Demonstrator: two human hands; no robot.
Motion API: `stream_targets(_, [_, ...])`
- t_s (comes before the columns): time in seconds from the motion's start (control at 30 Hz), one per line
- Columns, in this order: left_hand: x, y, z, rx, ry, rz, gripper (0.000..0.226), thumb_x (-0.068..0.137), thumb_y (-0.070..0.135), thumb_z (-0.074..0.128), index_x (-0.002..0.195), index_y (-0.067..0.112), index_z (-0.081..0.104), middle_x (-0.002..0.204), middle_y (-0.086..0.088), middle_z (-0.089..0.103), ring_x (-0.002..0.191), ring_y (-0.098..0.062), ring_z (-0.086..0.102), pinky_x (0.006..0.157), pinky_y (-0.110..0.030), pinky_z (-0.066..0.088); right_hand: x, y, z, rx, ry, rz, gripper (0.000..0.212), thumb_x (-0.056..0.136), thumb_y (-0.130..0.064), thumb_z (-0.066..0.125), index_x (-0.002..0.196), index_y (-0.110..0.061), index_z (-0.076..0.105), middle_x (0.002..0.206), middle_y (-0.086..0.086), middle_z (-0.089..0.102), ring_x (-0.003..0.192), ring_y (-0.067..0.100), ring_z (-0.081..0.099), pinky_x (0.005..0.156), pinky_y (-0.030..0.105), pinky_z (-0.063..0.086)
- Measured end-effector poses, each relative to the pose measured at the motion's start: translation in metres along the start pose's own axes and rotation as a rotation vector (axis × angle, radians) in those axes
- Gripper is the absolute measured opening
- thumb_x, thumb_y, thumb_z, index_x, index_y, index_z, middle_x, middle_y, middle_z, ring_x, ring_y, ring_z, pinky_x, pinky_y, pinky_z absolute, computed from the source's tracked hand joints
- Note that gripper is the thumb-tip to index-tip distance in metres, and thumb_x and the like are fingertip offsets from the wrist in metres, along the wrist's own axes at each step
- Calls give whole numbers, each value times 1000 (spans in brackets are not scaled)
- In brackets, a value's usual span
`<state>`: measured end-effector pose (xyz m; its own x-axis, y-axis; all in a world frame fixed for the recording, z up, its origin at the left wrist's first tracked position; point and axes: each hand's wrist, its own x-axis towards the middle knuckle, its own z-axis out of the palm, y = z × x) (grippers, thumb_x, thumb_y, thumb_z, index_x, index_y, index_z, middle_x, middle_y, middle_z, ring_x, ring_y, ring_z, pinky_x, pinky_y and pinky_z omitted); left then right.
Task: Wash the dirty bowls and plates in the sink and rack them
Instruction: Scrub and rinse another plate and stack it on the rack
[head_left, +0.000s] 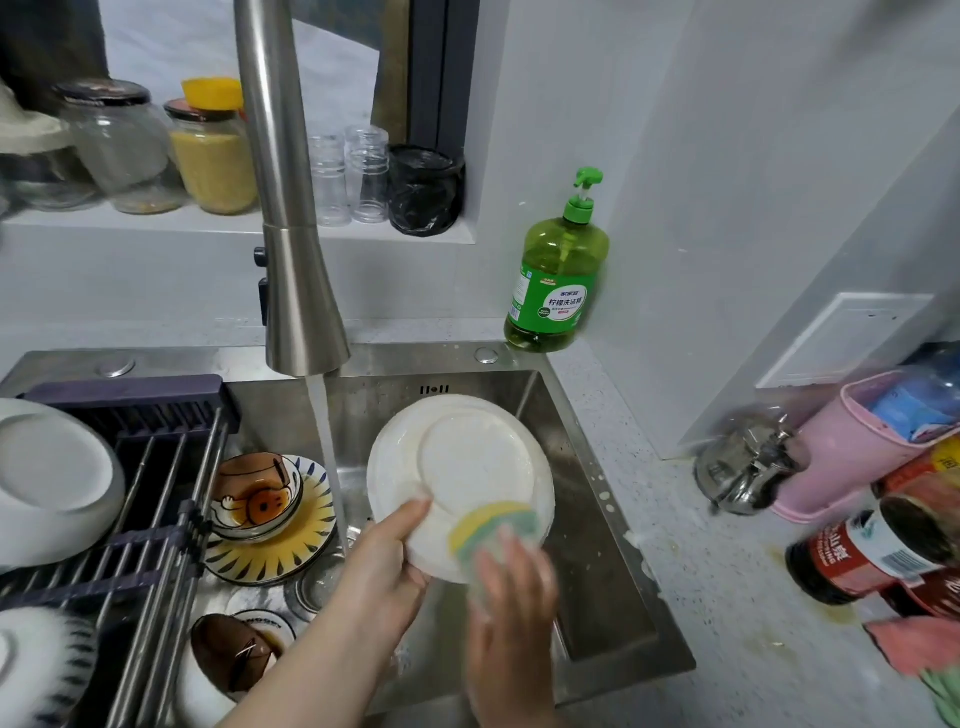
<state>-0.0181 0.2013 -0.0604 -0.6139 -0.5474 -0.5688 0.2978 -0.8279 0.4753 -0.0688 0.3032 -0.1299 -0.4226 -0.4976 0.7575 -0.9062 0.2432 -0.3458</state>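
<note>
The left hand (382, 566) has a closed grip on one white plate (457, 478) over the sink (597, 597); the right hand (511, 592) clasps one sponge (491, 525) against it. Two dishes sit racked.

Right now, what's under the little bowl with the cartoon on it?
A yellow striped plate, sitting in the sink, lies under the cartoon bowl. The plate's middle is covered, so that stays hidden.

You have one white plate (460, 467) in hand, one sponge (493, 527), two dishes on the rack (156, 519), perhaps three dirty dishes in the sink (597, 519), and one soap bottle (558, 275).
</note>
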Motion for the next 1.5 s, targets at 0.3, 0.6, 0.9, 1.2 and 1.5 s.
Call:
stream_targets(0.3, [-16,-6,-13,625,-110,349,41,38,16,73,77,11,64,59,5,70,54,-3,64,49,-17,50,93,20,-22,406,-243,1020,41,98,-16,36,138,-22,40,134,7,47,120,24,45,103,45,39])
stream_targets(0.6, [1,-19,-45,1841,-226,1277,33,62,36,45,76,28,74,58,14,68,47,-6,62,37,-15,40,117,26,-31,747,-572,1440,21,88,-12,50,108,-8,55,93,11,63,81,27,61,63,40,51])
stream_targets(0.9, [-17,-19,-33,1221,-94,548,78,54,55,61,125,46,30,128,31,23,125,6,23,110,-22,18,96,49,-48,795,-370,1428,53,73,4,41,123,-10,52,107,17,63,92,34,62,70,40,54])
stream_targets(1.2, [-10,-13,-23,350,158,3,28,98,26,39,94,9,60,86,-12,68,80,-27,63,65,-34,49,84,41,-58,908,-359,1347,25,95,-22,49,117,-13,57,91,4,70,81,20,68,64,31,54])
stream_targets(1.5, [-21,-9,0,553,152,202,29,97,19,36,90,10,63,84,-5,68,80,-18,62,68,-28,46,62,6,-6,34,-305,151,37,77,-22,42,111,-20,57,116,8,62,108,17,45,90,37,46])
